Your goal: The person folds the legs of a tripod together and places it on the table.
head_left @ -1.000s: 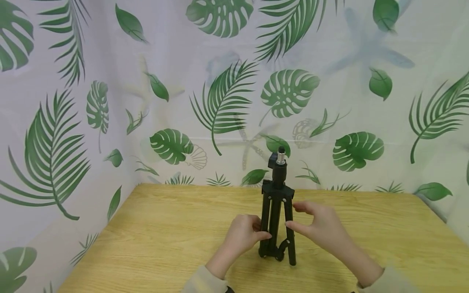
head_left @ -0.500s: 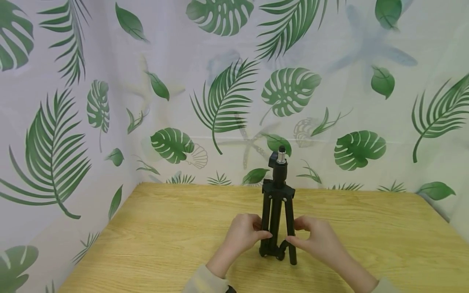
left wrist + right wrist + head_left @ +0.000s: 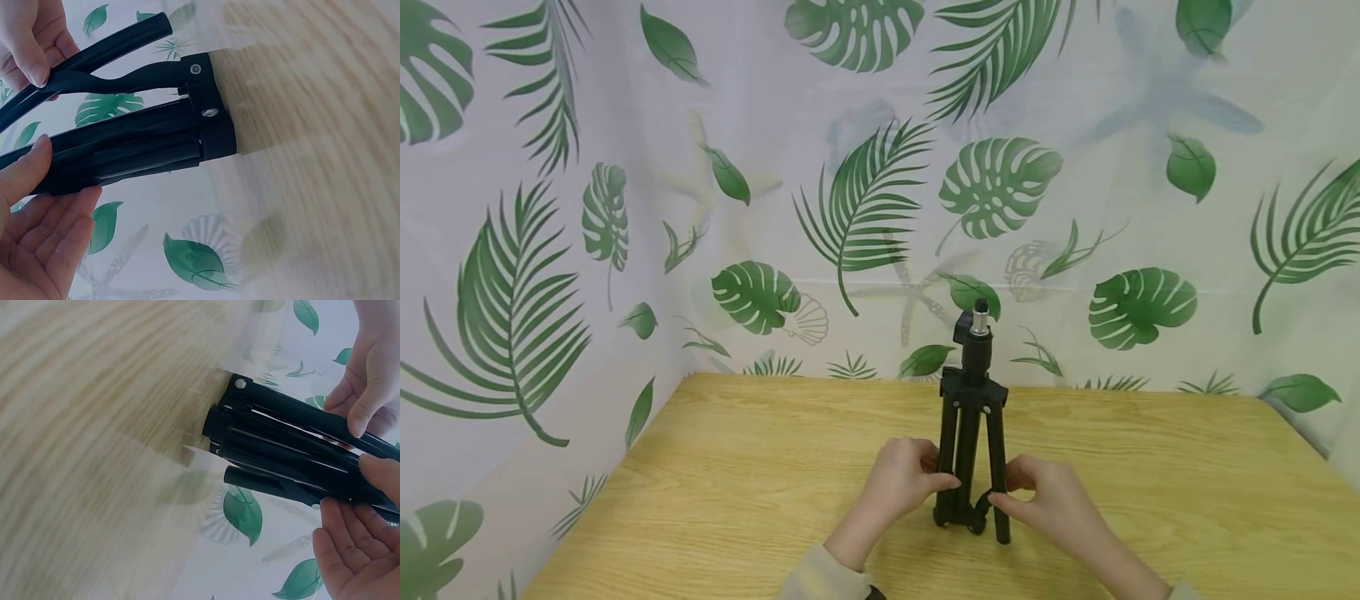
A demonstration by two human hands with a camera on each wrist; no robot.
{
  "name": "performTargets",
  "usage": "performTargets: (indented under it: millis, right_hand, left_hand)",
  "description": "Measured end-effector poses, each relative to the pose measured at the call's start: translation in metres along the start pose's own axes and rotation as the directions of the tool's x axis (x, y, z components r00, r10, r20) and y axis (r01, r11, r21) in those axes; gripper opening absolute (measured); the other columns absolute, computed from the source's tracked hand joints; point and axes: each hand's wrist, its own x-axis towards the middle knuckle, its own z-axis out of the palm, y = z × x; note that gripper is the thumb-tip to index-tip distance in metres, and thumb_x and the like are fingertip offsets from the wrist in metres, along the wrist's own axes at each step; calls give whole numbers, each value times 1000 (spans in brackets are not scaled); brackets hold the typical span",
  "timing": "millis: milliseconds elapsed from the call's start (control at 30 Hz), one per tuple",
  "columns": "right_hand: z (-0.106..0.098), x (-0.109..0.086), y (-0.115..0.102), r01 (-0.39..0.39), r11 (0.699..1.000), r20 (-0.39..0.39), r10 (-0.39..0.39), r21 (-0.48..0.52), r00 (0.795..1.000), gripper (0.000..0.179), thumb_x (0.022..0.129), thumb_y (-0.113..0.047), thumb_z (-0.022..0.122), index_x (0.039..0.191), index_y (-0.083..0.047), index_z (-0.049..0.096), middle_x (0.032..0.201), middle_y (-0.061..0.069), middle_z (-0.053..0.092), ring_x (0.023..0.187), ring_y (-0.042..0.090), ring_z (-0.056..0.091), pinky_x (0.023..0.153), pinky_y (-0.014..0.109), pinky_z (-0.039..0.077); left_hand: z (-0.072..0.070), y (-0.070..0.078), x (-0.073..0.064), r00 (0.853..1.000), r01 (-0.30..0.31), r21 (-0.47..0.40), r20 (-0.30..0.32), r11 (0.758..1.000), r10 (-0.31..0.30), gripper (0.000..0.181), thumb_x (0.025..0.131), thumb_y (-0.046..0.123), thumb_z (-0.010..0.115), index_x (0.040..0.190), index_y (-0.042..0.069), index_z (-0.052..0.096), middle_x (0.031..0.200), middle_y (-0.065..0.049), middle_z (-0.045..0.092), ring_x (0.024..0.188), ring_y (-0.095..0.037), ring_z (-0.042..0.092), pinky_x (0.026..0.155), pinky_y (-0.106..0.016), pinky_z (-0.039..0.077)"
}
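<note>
A black light stand [image 3: 975,392] with a silver tip stands upright on the table, its legs mostly folded together. One leg [image 3: 997,450] on the right angles out from the others, joined low down by a short brace [image 3: 137,76]. My left hand [image 3: 901,479] holds the left side of the stand, thumb in front and fingers behind. On the other side, my right hand [image 3: 1051,498] pinches the angled leg low down between thumb and fingers. The right wrist view shows the leg bundle [image 3: 281,447] between my right hand [image 3: 359,550] and my left hand [image 3: 375,381].
The wooden table [image 3: 737,467] extends to both sides of the stand. Behind it and along the left hangs a white cloth [image 3: 880,208] printed with green leaves, meeting the table's back edge.
My right hand has slid down along the right leg and closed its thumb and fingers on it. My left hand has kept its hold on the stand.
</note>
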Motion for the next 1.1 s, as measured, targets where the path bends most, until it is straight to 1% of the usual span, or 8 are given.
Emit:
performTargets:
  millis: [167, 367, 600, 767, 900, 1100]
  right_hand:
    - [1, 0, 0, -10, 1000, -14, 10, 11, 1000, 17, 71, -17, 74, 80, -7, 63, 74, -1, 63, 72, 16, 60, 69, 38, 49]
    - [3, 1, -1, 1, 1000, -30, -1, 10, 1000, 17, 71, -16, 74, 81, -6, 63, 74, -1, 63, 72, 18, 61, 68, 37, 50]
    - [6, 3, -3, 8, 1000, -55, -8, 3, 998, 16, 71, -15, 74, 79, -6, 63, 72, -2, 63, 70, 16, 61, 66, 35, 50]
    - [8, 5, -1, -16, 1000, -50, 16, 5, 999, 16, 71, -15, 74, 79, -7, 63, 72, -2, 63, 69, 15, 61, 66, 35, 50]
    - [9, 6, -1, -14, 1000, -49, 14, -1, 999, 16, 71, -16, 74, 78, -7, 63, 72, -2, 63, 70, 15, 61, 65, 35, 50]
    - [9, 7, -2, -10, 1000, -52, 10, 3, 999, 16, 71, -16, 74, 79, -6, 63, 73, -2, 63, 70, 16, 61, 65, 35, 50]
  left_hand:
    - [0, 1, 0, 1000, 7, -3, 0, 1000, -7, 20, 71, 23, 74, 78, 6, 67, 66, 5, 61, 57, -3, 53, 52, -18, 44]
    - [-1, 2, 0, 1000, 2, -3, -4, 1000, -2, 20, 71, 23, 74, 77, 5, 67, 67, 4, 62, 58, -4, 54, 53, -19, 44]
    - [0, 1, -1, 1000, -1, -20, 2, 1000, 1, 20, 72, 23, 74, 78, 5, 67, 67, 4, 62, 58, -3, 54, 53, -18, 44]
    - [1, 1, -1, 1000, 5, -32, 6, 999, -5, 20, 72, 23, 74, 78, 5, 67, 66, 5, 62, 57, -3, 54, 52, -18, 44]
    - [1, 1, 0, 1000, 14, -36, 8, 999, -14, 19, 72, 22, 74, 78, 5, 67, 66, 5, 61, 57, -3, 53, 52, -18, 44]
    - [0, 2, -1, 1000, 11, -41, 6, 999, -11, 20, 72, 22, 74, 78, 4, 67, 66, 4, 62, 57, -4, 53, 52, -19, 44]
